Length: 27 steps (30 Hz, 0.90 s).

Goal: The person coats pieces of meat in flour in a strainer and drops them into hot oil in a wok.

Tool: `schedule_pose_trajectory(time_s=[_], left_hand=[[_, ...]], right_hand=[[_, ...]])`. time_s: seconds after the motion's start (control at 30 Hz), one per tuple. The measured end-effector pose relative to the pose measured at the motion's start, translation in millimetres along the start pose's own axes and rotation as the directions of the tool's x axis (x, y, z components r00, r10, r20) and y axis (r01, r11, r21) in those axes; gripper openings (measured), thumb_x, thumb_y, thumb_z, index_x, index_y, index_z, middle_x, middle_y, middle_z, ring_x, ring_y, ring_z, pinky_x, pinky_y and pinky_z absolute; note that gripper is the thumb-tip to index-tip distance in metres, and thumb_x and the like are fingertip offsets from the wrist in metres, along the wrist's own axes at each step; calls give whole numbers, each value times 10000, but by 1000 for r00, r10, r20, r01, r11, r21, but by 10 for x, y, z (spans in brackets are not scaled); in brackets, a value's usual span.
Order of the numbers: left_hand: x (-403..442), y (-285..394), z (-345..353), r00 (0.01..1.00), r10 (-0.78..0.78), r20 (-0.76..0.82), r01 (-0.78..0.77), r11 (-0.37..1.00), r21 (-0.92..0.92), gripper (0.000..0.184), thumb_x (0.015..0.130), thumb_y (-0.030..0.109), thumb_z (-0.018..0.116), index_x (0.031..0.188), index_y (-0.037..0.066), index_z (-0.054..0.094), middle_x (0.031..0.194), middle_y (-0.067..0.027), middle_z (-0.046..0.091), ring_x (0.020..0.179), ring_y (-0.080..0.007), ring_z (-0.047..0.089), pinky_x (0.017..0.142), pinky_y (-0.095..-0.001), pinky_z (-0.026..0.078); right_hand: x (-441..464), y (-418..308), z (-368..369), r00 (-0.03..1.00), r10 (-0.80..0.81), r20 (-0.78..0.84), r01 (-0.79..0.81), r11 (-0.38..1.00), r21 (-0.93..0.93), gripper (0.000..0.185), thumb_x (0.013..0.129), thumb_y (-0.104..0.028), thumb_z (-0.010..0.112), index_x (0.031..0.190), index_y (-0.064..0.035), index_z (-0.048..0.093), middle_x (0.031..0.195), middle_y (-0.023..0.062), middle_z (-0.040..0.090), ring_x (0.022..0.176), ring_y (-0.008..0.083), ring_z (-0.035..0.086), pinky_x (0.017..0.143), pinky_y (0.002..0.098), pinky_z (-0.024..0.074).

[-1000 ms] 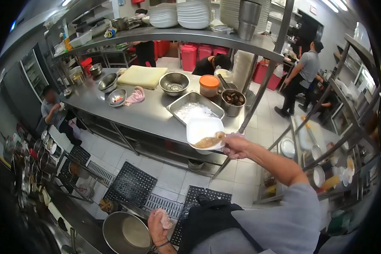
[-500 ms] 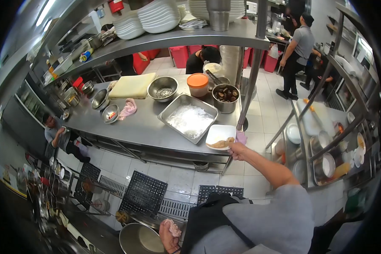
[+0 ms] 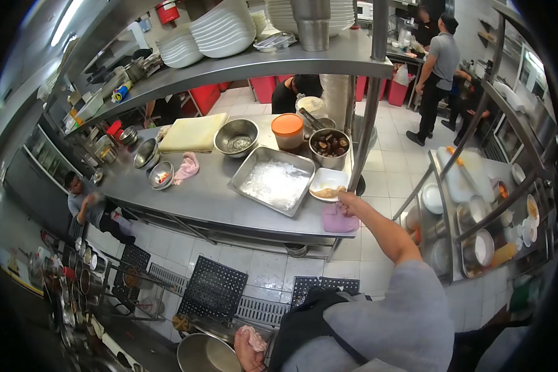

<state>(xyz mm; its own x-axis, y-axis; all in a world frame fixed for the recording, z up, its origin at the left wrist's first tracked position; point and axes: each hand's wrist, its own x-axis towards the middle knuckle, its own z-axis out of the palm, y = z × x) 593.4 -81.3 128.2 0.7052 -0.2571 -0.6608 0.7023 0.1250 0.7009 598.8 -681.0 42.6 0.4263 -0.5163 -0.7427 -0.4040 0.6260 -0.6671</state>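
Note:
My right hand [image 3: 348,203] is closed on the near rim of a white dish [image 3: 326,181] at the steel table's right end. Some light brown food [image 3: 328,192] lies in the dish. Just below that hand, a purple cloth [image 3: 339,219] covers the table corner. Left of the dish is a steel tray [image 3: 274,180] of what looks like ice; behind it stands a pot of dark pieces [image 3: 330,147]. At the bottom, my left hand [image 3: 247,351] is wrapped round a pale pink cloth [image 3: 253,338], beside a large pot [image 3: 206,354].
An orange-lidded tub [image 3: 287,131], steel bowl [image 3: 236,137] and yellowish board [image 3: 193,132] rest on the table [image 3: 229,208]. White plates [image 3: 222,28] stack on the shelf above. Co-workers stand at the left [image 3: 88,201] and back right [image 3: 440,68]; another bends behind the table [image 3: 285,98].
The white dish has moved away from me, from over the tray's near edge to the table's right end beside the pot. The purple cloth shows more fully. The view has shifted.

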Motion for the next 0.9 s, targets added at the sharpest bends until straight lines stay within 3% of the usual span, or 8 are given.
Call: schedule_pose_trajectory(time_s=[0.1, 0.3, 0.37, 0.43, 0.53, 0.63, 0.67, 0.9], left_hand=[[-48, 0, 50, 999, -35, 20, 35, 999, 2, 193, 938, 335, 564, 1059, 187, 535, 810, 3, 554, 660, -154, 554, 502, -272, 446], [71, -120, -150, 982, 44, 182, -29, 996, -82, 159, 953, 341, 534, 952, 182, 526, 704, 5, 502, 568, -132, 476, 461, -286, 401], [109, -99, -90, 981, 58, 185, -38, 993, -111, 164, 950, 340, 540, 940, 177, 525, 691, 6, 494, 548, -131, 461, 457, -292, 395], [8, -47, -21, 992, 61, 114, -50, 994, -98, 171, 945, 342, 551, 939, 173, 526, 689, 6, 495, 538, -134, 458, 455, -295, 393], [265, -132, -231, 993, 0, 114, 16, 990, -139, 179, 918, 352, 590, 949, 184, 538, 674, 0, 501, 525, -152, 467, 446, -303, 390], [264, 8, -152, 993, 1, 115, 13, 993, -115, 157, 916, 343, 598, 922, 196, 545, 654, 1, 499, 522, -141, 469, 440, -287, 380], [311, 8, -117, 995, 9, 101, 3, 993, -119, 153, 919, 340, 597, 915, 196, 544, 651, 2, 496, 520, -138, 466, 439, -280, 376], [70, 208, 96, 981, 136, 138, -117, 984, -133, 127, 928, 295, 587, 931, 171, 559, 656, 13, 485, 509, -106, 448, 425, -254, 358]], right_hand=[[332, 149, -151, 999, -39, 1, 39, 994, 98, 273, 921, -371, 579, 788, -149, 490, 526, -24, 389, 353, 101, 269, 325, 291, 248], [-249, 382, -134, 924, -319, -212, 281, 941, -188, 407, 903, -437, 587, 875, -34, 631, 593, 70, 547, 414, 187, 488, 347, 397, 379], [-302, 609, -129, 671, -721, -170, 492, 605, -626, 561, 881, -497, 562, 750, 36, 675, 688, 237, 656, 694, 320, 677, 601, 442, 503], [-436, 634, -49, 770, -635, -63, 428, 586, -688, 606, 886, -515, 537, 789, 65, 683, 733, 283, 654, 784, 406, 673, 715, 448, 505], [-1125, 309, 307, 769, -626, 129, 512, 482, -711, 555, 899, -494, 562, 868, 53, 652, 732, 233, 657, 589, 328, 631, 587, 427, 504], [-1537, -33, 634, 709, -627, 321, 583, 267, -767, 559, 902, -480, 572, 866, 73, 645, 750, 248, 657, 652, 354, 641, 660, 435, 500], [-1454, -42, 730, 544, -767, 341, 687, 173, -706, 553, 892, -482, 596, 856, 67, 658, 765, 246, 661, 677, 344, 648, 652, 432, 495], [-2556, -831, 1061, 411, -814, 411, 797, 101, -596, 558, 864, -515, 630, 855, 40, 687, 824, 233, 668, 756, 362, 661, 736, 420, 518]])
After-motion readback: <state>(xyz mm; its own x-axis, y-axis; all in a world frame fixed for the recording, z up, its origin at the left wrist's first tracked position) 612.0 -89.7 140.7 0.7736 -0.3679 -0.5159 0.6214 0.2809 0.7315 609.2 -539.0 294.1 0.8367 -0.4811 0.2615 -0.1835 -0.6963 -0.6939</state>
